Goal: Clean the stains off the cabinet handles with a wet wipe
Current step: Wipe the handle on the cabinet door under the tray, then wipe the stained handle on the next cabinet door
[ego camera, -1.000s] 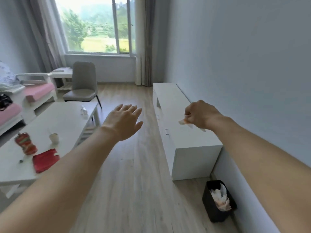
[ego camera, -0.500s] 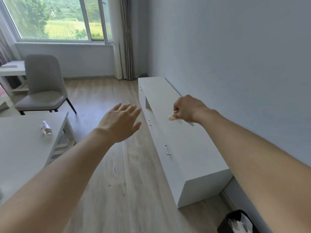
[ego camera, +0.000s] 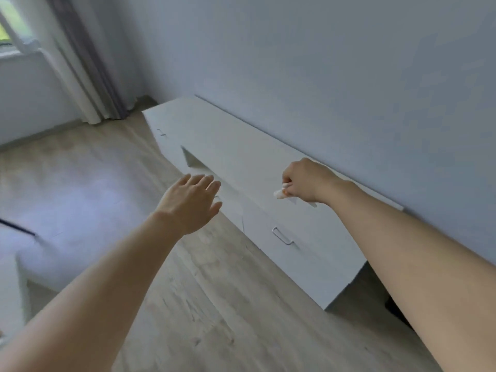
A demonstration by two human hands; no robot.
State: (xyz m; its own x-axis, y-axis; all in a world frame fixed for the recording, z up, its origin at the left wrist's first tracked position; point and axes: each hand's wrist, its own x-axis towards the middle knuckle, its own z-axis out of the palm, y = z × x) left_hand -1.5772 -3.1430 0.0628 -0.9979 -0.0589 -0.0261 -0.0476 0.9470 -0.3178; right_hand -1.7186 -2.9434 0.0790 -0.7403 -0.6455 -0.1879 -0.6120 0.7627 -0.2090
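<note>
A long low white cabinet point(ego camera: 241, 146) stands against the blue-grey wall. A metal handle point(ego camera: 282, 235) shows on its near front, and a second handle point(ego camera: 161, 132) sits at the far end. My right hand point(ego camera: 306, 181) hovers above the cabinet top, its fingers curled round a crumpled wet wipe point(ego camera: 280, 193) that pokes out on the left side. My left hand point(ego camera: 192, 204) is held out over the floor in front of the cabinet with fingers straight and nothing in it.
Wooden floor point(ego camera: 188, 304) spreads in front of the cabinet. Curtains point(ego camera: 88, 76) hang in the far corner by a window. A white table edge point(ego camera: 13, 291) sits at the lower left. Something dark point(ego camera: 394, 307) lies beyond the cabinet's near end.
The view has swung right and down, closer to the cabinet. The table, chair and bin have left the view. Both hands keep their poses, the right still holding the wipe.
</note>
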